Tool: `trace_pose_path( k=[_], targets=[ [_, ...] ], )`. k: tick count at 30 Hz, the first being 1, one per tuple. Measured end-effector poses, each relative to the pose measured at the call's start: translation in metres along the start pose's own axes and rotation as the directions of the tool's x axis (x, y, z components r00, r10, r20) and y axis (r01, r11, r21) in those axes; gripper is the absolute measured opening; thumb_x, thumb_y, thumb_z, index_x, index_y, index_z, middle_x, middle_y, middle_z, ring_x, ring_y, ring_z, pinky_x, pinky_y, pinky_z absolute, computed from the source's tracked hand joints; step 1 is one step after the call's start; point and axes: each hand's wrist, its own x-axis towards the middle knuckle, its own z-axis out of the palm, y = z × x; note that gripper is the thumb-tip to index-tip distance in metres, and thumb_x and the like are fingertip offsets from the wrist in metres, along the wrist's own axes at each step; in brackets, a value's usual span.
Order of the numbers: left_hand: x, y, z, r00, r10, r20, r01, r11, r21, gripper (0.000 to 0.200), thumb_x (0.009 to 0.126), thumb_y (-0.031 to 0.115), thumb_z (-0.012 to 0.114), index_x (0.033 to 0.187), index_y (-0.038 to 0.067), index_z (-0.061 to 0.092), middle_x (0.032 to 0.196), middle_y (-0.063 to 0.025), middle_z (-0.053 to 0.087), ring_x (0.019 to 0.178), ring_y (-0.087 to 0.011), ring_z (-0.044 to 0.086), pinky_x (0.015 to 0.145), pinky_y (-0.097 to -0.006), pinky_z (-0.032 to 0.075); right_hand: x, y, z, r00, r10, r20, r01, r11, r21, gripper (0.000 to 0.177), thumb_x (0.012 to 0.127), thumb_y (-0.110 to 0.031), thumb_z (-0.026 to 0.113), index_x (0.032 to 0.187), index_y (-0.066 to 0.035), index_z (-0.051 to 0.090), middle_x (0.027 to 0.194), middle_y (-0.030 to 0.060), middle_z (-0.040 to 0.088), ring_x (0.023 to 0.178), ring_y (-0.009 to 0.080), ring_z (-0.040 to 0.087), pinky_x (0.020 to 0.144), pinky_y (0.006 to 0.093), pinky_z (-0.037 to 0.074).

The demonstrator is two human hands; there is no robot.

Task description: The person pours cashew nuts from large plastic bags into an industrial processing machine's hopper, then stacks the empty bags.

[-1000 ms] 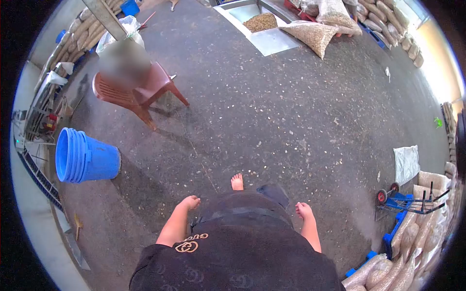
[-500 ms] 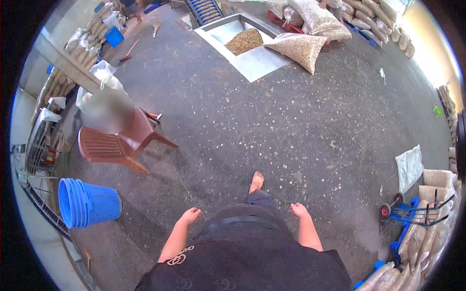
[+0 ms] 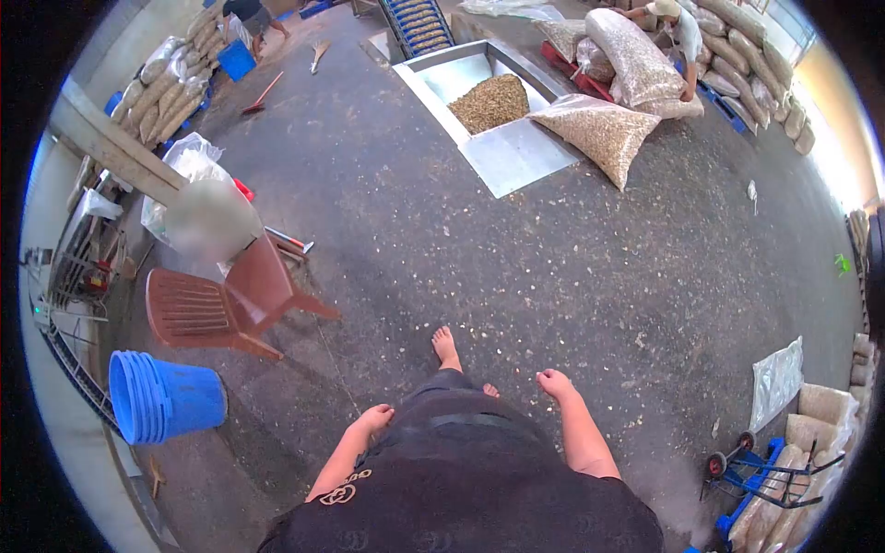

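My left hand (image 3: 375,419) hangs beside my dark shorts with its fingers loosely curled, and nothing shows in it. On the other side, my right hand (image 3: 555,383) is swung a little forward, its fingers folded in, with no object visible. Both hands are over the grey floor (image 3: 516,304), touching nothing. My bare foot (image 3: 446,348) is stepping ahead between them. Farther off, a metal pit (image 3: 521,166) holds a heap of brownish pieces (image 3: 490,103). Large filled sacks (image 3: 604,134) lie beside it.
Brown plastic chairs (image 3: 198,304) and stacked blue buckets (image 3: 175,398) are at left. A blue hand truck (image 3: 761,472) stands by sacks at right. A person (image 3: 682,41) bends over a sack beyond the pit. Small pale bits litter the floor, and a conveyor (image 3: 415,26) rises behind the pit.
My other foot has come forward and my view has shifted. My right hand has swung slightly forward and my left slightly back. The person by the sacks shows more fully.
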Motion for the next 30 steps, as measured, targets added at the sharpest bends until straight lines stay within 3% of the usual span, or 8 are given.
trace_pose_path(
  k=[2,4,7,16,21,23,28,30],
  targets=[
    [0.045,-0.02,-0.011,0.999,0.049,-0.013,-0.048,0.998,0.032,0.032,0.093,0.029,0.05,0.11,0.005,0.061,0.09,-0.0075,0.065,0.077,-0.02,0.061,0.072,-0.0343,0.049,0.011,-0.026,-0.003,1.0,-0.008,-0.022,0.009,1.0,0.021,0.048,0.086,-0.043,0.052,0.109,-0.002,0.063,0.1,0.0198,0.067,0.1,0.035,0.062,0.087,0.0414,0.047],
    [0.05,0.019,-0.049,1.0,-0.008,-0.015,0.008,0.998,0.057,0.031,0.092,0.029,0.05,0.108,0.005,0.062,0.089,-0.0077,0.066,0.077,-0.0204,0.062,0.072,-0.035,0.049,0.026,-0.034,-0.003,0.989,-0.013,-0.148,0.014,1.0,0.005,0.034,0.088,-0.035,0.055,0.093,-0.004,0.065,0.075,0.0063,0.065,0.064,0.0164,0.06,0.06,0.032,0.048],
    [0.067,0.057,-0.1,0.998,-0.034,-0.051,0.034,0.999,-0.016,0.03,0.091,0.031,0.051,0.099,0.004,0.064,0.087,-0.0072,0.067,0.077,-0.0199,0.062,0.071,-0.0356,0.049,0.026,-0.071,-0.021,0.99,0.132,0.047,-0.138,0.972,0.187,0.034,0.088,-0.036,0.055,0.093,-0.004,0.064,0.077,0.0087,0.066,0.065,0.0183,0.062,0.059,0.0329,0.048],
    [0.165,0.155,-0.229,0.978,0.011,-0.208,-0.008,1.0,0.012,0.032,0.09,0.032,0.051,0.099,0.003,0.063,0.086,-0.0095,0.067,0.081,-0.0211,0.064,0.074,-0.0366,0.048,0.082,-0.117,-0.068,0.981,0.194,0.027,-0.195,0.954,0.225,0.039,0.09,-0.037,0.054,0.1,0.0,0.064,0.084,0.0107,0.067,0.07,0.02,0.064,0.058,0.0345,0.05],
    [0.188,0.215,-0.219,0.967,0.037,-0.253,-0.043,0.999,-0.018,0.033,0.09,0.033,0.053,0.098,0.003,0.063,0.086,-0.0087,0.067,0.08,-0.0206,0.064,0.073,-0.0358,0.049,0.152,-0.088,-0.101,0.984,0.166,0.066,-0.17,0.984,0.061,0.043,0.091,-0.041,0.05,0.096,0.0,0.063,0.075,0.0106,0.065,0.059,0.02,0.061,0.051,0.0349,0.047],
    [0.189,0.236,-0.205,0.973,0.02,-0.231,-0.044,0.994,-0.099,0.032,0.09,0.034,0.053,0.1,0.004,0.063,0.084,-0.0059,0.066,0.076,-0.0174,0.062,0.069,-0.0349,0.049,0.193,-0.056,-0.109,0.96,0.2,0.196,-0.235,0.956,0.177,0.045,0.089,-0.043,0.052,0.101,-0.001,0.064,0.079,0.0113,0.067,0.065,0.0219,0.064,0.056,0.0354,0.05],
    [0.202,0.276,-0.178,0.996,0.019,-0.092,-0.036,0.981,-0.191,0.032,0.091,0.034,0.054,0.104,0.006,0.062,0.083,-0.0018,0.066,0.07,-0.0129,0.058,0.065,-0.0334,0.049,0.228,-0.11,-0.224,0.983,0.167,0.077,-0.153,0.975,-0.158,0.046,0.085,-0.043,0.054,0.102,-0.002,0.065,0.087,0.0159,0.069,0.078,0.0258,0.067,0.073,0.0401,0.051],
    [0.199,0.284,-0.17,0.991,0.022,-0.133,-0.049,0.977,-0.208,0.032,0.091,0.035,0.054,0.104,0.007,0.062,0.084,-0.0018,0.066,0.071,-0.0133,0.058,0.066,-0.0336,0.049,0.263,-0.105,-0.256,0.999,0.019,-0.029,-0.025,0.97,-0.241,0.04,0.089,-0.04,0.051,0.087,-0.002,0.065,0.07,0.0096,0.064,0.061,0.0213,0.062,0.053,0.0355,0.048]
  ],
)
